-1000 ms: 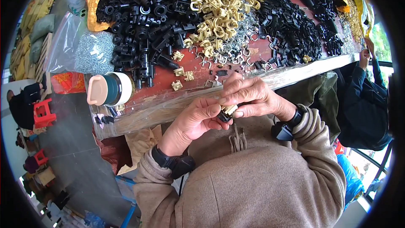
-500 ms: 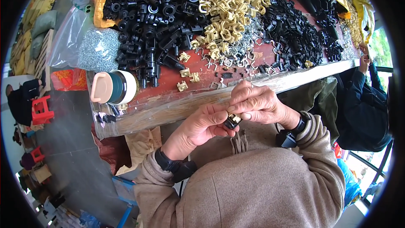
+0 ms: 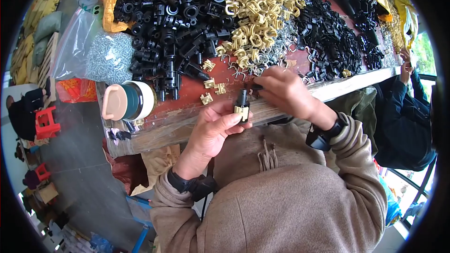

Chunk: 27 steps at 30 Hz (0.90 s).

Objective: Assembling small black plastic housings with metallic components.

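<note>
Between the thumb and fingers of my left hand is a black plastic fitting, held upright with a beige clip around its lower part. My right hand reaches over the table's front edge, fingers pinched together on a small black piece; its shape is mostly hidden. Several loose beige clips lie on the red tabletop left of the fitting. Beyond my hands are a heap of beige clips, bent metal wire clips and a pile of small black parts.
Black fittings are heaped at the back left. Beside them sit a bag of small metal parts and a cup with a pink lid near the table's left corner. Another person works at the far right.
My right hand has left the fitting and moved up and right to the table edge, where it pinches a small black piece. My left hand has shifted left, turning the fitting upright.
</note>
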Tool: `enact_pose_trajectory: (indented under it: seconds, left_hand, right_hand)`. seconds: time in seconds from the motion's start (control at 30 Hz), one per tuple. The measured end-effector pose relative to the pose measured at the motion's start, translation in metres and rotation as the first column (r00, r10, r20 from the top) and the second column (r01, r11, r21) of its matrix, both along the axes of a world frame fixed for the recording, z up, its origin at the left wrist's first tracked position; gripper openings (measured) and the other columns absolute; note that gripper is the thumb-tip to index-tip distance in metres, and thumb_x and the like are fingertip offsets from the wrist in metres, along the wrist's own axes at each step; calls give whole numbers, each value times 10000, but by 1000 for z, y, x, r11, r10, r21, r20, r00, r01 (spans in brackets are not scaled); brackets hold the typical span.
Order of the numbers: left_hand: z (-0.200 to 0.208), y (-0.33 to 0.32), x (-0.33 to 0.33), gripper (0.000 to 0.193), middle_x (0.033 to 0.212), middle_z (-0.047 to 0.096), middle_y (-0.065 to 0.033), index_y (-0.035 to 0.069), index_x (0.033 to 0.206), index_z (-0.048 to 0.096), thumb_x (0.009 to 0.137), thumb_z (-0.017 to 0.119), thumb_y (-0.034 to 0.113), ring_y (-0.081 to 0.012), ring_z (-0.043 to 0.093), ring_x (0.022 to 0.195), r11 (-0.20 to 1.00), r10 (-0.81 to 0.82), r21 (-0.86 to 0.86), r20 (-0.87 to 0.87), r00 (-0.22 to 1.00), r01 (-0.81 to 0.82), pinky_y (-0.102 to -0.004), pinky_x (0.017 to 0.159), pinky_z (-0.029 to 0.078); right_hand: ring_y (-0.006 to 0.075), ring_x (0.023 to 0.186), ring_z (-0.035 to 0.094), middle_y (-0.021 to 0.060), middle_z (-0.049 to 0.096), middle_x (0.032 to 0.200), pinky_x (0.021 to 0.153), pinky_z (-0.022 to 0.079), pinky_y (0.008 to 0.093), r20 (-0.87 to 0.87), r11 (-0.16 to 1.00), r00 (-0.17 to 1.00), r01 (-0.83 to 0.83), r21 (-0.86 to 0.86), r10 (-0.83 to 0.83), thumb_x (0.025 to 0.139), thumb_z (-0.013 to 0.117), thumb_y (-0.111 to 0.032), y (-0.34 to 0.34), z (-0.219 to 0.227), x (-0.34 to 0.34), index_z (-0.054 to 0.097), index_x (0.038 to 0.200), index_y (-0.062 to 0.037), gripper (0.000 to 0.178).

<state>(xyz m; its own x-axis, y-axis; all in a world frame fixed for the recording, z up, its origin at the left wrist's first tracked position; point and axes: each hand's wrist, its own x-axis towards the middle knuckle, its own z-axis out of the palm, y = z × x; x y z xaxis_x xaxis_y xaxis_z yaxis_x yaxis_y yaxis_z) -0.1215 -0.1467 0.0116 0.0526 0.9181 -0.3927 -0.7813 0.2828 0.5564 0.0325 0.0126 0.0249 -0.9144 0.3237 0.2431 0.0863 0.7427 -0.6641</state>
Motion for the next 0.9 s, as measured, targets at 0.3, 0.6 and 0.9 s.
enact_pose_trajectory:
  seconds: [0.3,0.6,0.9]
  left_hand:
    - [2,5,13,229,922,590,-126,1,978,533,760,570,58,-211,605,804,981,192,8,-124,974,-192,-213,642,503]
    - [11,14,32,206,887,597,-73,7,969,540,770,576,48,-156,602,777,991,125,57,-32,992,-123,-209,645,516]
    - [8,22,38,220,880,599,-51,15,978,550,775,591,91,-112,590,747,999,11,34,32,999,-12,-208,656,511]
  right_hand:
    - [164,583,540,54,552,796,568,451,265,252,998,967,25,53,-38,721,610,-64,-8,-11,-5,542,1008,-32,297]
    - [84,588,515,33,540,663,538,434,234,-223,891,962,41,-452,-157,739,642,-122,-37,16,23,546,994,-31,287]
    - [117,518,462,25,484,622,458,364,236,-361,978,927,31,-207,-106,656,705,-195,-29,10,28,573,924,-19,347]
